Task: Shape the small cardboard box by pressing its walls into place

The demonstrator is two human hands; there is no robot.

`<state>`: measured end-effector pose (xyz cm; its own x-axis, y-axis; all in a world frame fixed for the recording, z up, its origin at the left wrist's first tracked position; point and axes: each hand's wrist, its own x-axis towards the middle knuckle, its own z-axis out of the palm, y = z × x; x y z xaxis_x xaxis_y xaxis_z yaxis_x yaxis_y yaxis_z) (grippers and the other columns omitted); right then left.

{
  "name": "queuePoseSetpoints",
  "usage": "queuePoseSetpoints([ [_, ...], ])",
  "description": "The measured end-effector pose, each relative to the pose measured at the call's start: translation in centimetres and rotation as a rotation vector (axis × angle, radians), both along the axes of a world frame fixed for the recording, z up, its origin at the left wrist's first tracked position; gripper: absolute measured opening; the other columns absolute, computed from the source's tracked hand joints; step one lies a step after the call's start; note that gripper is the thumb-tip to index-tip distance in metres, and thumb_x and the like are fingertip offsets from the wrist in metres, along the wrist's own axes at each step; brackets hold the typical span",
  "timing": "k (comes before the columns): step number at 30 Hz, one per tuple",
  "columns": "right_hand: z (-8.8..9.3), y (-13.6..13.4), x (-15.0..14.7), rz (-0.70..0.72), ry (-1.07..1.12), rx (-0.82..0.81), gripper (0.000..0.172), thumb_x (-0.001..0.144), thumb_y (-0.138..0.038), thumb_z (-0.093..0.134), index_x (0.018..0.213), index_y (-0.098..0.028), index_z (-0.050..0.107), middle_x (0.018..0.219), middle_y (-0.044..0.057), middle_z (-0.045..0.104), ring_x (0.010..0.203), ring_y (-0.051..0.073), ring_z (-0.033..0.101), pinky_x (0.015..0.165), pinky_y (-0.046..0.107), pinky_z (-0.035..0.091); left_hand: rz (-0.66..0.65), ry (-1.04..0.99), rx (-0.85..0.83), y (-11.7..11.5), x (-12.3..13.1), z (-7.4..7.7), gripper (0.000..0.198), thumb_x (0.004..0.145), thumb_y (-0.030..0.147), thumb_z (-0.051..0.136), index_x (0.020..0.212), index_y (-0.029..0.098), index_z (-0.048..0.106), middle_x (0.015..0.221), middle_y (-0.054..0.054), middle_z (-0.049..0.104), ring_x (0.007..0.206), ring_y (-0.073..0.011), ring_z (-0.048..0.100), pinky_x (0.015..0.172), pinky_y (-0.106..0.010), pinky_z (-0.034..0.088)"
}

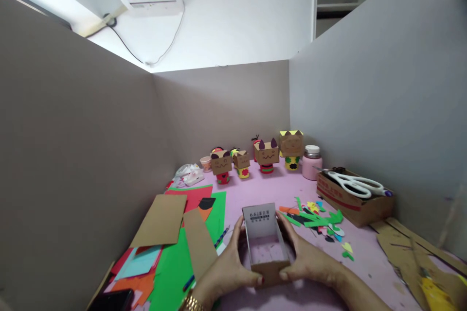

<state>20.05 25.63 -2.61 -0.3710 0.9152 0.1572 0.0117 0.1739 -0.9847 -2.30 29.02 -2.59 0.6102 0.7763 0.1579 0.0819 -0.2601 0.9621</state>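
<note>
My left hand (229, 265) and my right hand (304, 258) both grip a small open cardboard box (264, 243) on the pink tabletop (255, 189). The box is brown outside, grey inside, with printed text on its far flap. My thumbs press its near wall and my fingers wrap its two sides. A gold bracelet shows on my left wrist.
Several cardboard box-head figures (266, 155) stand at the back. A pink jar (312, 162) is beside them. White scissors (355, 183) lie on a cardboard box (352, 201) at right. Coloured paper scraps (315, 218), green and red sheets (215, 204) and cardboard pieces (162, 221) surround me. Grey partitions enclose the desk.
</note>
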Motion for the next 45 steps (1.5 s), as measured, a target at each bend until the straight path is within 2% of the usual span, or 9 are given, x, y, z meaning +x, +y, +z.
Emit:
queuePoseSetpoints([
  [6,0.4,-0.2,-0.4,0.024,0.001,-0.036,0.155,0.036,-0.055,0.083,0.139,-0.006,-0.022,0.148,0.024,0.019,0.138,0.032,0.013,0.111,0.042,0.016,-0.002,-0.002,-0.02,-0.3,0.0,0.2,0.131,0.047,0.017,0.081,0.144,0.019,-0.006,0.145,-0.015,0.03,0.132,-0.0283,0.03,0.11,-0.04,0.02],
  [12,-0.7,0.0,-0.2,0.0,-0.038,-0.009,0.149,0.041,-0.056,0.081,0.141,-0.004,-0.017,0.151,0.022,0.006,0.139,0.03,0.003,0.113,0.043,0.011,0.008,0.025,-0.042,-0.9,0.2,1.0,0.131,0.045,0.014,0.081,0.144,0.02,-0.005,0.145,-0.013,0.031,0.131,-0.0277,0.031,0.111,-0.041,0.018],
  [16,-0.6,0.1,-0.2,0.009,-0.039,-0.012,0.149,0.041,-0.053,0.082,0.14,-0.003,-0.018,0.151,0.023,-0.002,0.139,0.031,0.005,0.112,0.042,0.014,0.025,0.049,-0.043,-1.2,0.2,1.2,0.131,0.045,0.013,0.081,0.144,0.018,-0.005,0.145,-0.014,0.031,0.132,-0.027,0.031,0.111,-0.041,0.017],
  [20,-0.3,-0.1,-0.2,0.016,-0.033,-0.01,0.151,0.04,-0.053,0.082,0.139,0.001,-0.019,0.15,0.026,0.003,0.139,0.031,0.007,0.112,0.041,0.016,0.013,0.018,-0.046,-1.1,0.2,1.1,0.13,0.046,0.013,0.081,0.144,0.019,-0.004,0.145,-0.014,0.031,0.132,-0.0266,0.031,0.111,-0.04,0.018],
  [25,0.2,-0.3,-0.3,-0.018,-0.038,-0.033,0.15,0.04,-0.054,0.081,0.139,0.0,-0.017,0.149,0.026,0.007,0.139,0.031,0.006,0.112,0.042,0.01,0.005,-0.013,-0.036,-0.9,0.3,0.9,0.133,0.045,0.015,0.083,0.144,0.017,-0.006,0.146,-0.016,0.029,0.132,-0.027,0.03,0.11,-0.038,0.019],
  [31,0.4,-0.2,-0.5,0.006,0.005,-0.027,0.152,0.038,-0.051,0.083,0.14,-0.005,-0.019,0.148,0.024,0.017,0.138,0.031,0.012,0.112,0.042,0.014,-0.002,-0.022,-0.032,-0.7,0.2,0.7,0.129,0.047,0.016,0.081,0.144,0.018,-0.004,0.145,-0.015,0.031,0.132,-0.0283,0.03,0.109,-0.041,0.019],
  [38,-0.1,0.0,-0.2,-0.004,-0.023,-0.024,0.149,0.039,-0.05,0.083,0.141,-0.003,-0.015,0.15,0.024,0.012,0.139,0.031,0.007,0.112,0.041,0.012,-0.005,-0.019,-0.018,-0.6,0.1,0.5,0.132,0.047,0.022,0.083,0.144,0.017,-0.006,0.145,-0.017,0.029,0.131,-0.0282,0.032,0.109,-0.04,0.021],
  [42,-0.3,0.1,0.0,-0.01,-0.036,-0.012,0.147,0.04,-0.048,0.083,0.141,-0.001,-0.013,0.15,0.024,0.003,0.139,0.03,0.004,0.112,0.039,0.006,-0.012,-0.027,-0.009,-0.3,0.0,0.2,0.133,0.047,0.025,0.084,0.144,0.019,-0.006,0.145,-0.015,0.03,0.132,-0.0294,0.03,0.109,-0.04,0.021],
  [45,-0.2,0.1,-0.1,0.014,-0.003,-0.019,0.148,0.041,-0.045,0.084,0.14,-0.002,-0.016,0.149,0.024,0.011,0.139,0.03,0.005,0.112,0.039,0.008,-0.001,-0.026,-0.006,-0.3,0.0,0.2,0.133,0.046,0.024,0.084,0.144,0.02,-0.005,0.144,-0.014,0.033,0.131,-0.0299,0.031,0.109,-0.04,0.021],
])
